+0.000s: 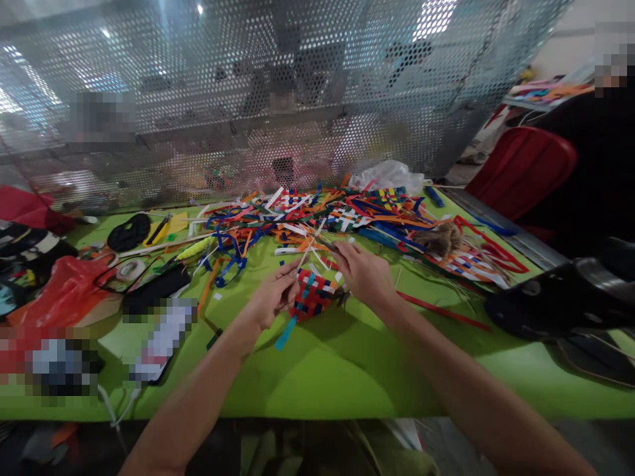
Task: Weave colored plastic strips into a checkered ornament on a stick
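Observation:
My left hand (278,292) is closed on the edge of a small woven piece (313,296) of red, blue, white and teal flat strips. A loose teal tail (286,334) hangs from its lower corner towards me. A pale narrow strip (308,246) rises from my left fingers, slanting up and right. My right hand (363,268) is closed just right of the piece, its fingers around a thin dark tool (328,245) that is mostly hidden. I cannot make out the tool's kind. Both hands are just above the green tabletop (347,377).
Behind my hands lies a heap of coloured strips (268,211) and woven pieces. A tape roll (129,269), black case (157,289), yellow cutter (159,229) and phone (163,337) are at left. Twine (441,238) is at right. A perforated metal screen (238,119) stands behind; a person in black (590,152) sits right.

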A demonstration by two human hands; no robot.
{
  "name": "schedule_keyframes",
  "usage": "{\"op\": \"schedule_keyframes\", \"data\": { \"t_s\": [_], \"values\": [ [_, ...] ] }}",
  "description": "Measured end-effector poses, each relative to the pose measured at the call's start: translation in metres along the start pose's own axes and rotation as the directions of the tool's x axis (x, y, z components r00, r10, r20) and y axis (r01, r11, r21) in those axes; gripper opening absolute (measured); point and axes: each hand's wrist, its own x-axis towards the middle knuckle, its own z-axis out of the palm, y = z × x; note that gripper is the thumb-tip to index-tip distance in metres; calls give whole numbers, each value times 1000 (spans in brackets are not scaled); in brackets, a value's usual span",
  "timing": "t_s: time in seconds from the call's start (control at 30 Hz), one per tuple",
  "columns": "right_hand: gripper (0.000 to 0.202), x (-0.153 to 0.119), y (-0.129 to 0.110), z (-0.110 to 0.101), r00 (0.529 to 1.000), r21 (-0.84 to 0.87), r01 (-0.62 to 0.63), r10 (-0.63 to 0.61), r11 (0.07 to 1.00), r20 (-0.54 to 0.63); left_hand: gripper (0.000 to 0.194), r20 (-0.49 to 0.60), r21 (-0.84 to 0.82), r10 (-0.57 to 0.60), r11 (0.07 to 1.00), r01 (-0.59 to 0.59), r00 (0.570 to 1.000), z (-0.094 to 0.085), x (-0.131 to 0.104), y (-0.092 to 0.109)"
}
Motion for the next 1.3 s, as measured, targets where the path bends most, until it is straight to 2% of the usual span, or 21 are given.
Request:
{"op": "schedule_keyframes", "data": {
  "t_s": [0.07,0.2,0.27,0.37,0.43,0.5,0.57,0.63,0.67,0.73,0.8,0.83,0.9,0.97,1.03,1.13,1.23,1.3],
  "values": [
    [46,-2,-2,1,1000,10,10,-10,1000,6,45,4,-33,-1,999,1,1000,0,-1,0],
    [44,-9,-18,4,974,69,191,-197,979,111,39,-16,-93,14,996,-15,1000,-3,2,-2],
    [43,-9,-19,4,969,92,210,-220,973,113,39,3,-105,17,994,-16,1000,-4,3,-1],
    [40,-2,-6,1,994,152,92,-100,984,47,43,44,-101,1,995,3,999,-3,0,1],
    [35,4,4,-1,999,291,-38,36,956,12,46,68,-89,-4,996,10,998,0,-3,3],
    [31,7,8,-3,986,547,-164,150,821,70,47,84,-62,-14,998,19,996,2,-5,1],
    [34,8,5,-5,961,779,-275,167,563,219,46,97,-17,-36,999,38,995,4,-4,-4],
    [41,7,0,-7,934,874,-357,123,329,335,43,112,37,-64,997,60,992,4,-2,-10],
    [42,7,-2,-8,926,888,-377,114,264,359,40,120,66,-79,995,71,990,4,-1,-13],
    [41,8,-2,-9,924,897,-378,163,228,347,36,129,122,-100,989,85,986,2,1,-17],
    [38,10,5,-10,924,887,-359,243,291,294,36,118,164,-105,983,85,987,1,3,-17],
    [37,11,10,-11,927,866,-347,270,360,259,36,103,174,-102,981,83,989,0,3,-16],
    [35,13,20,-13,946,765,-302,279,569,166,36,54,174,-83,982,73,995,-2,3,-13],
    [33,14,25,-15,971,567,-224,229,793,64,35,15,164,-59,985,56,998,-4,3,-10],
    [34,11,22,-14,987,333,-156,162,930,10,32,-5,150,-28,988,29,1000,-5,3,-8],
    [42,2,3,-8,996,101,-73,67,992,63,30,-36,118,-12,993,16,999,-6,4,-5],
    [47,-7,-15,-3,977,68,104,-114,992,182,32,-70,58,-38,997,42,997,-7,5,-5],
    [46,-7,-16,-2,969,74,152,-164,986,187,34,-47,12,-53,998,54,997,-7,5,-6]
  ]
}}
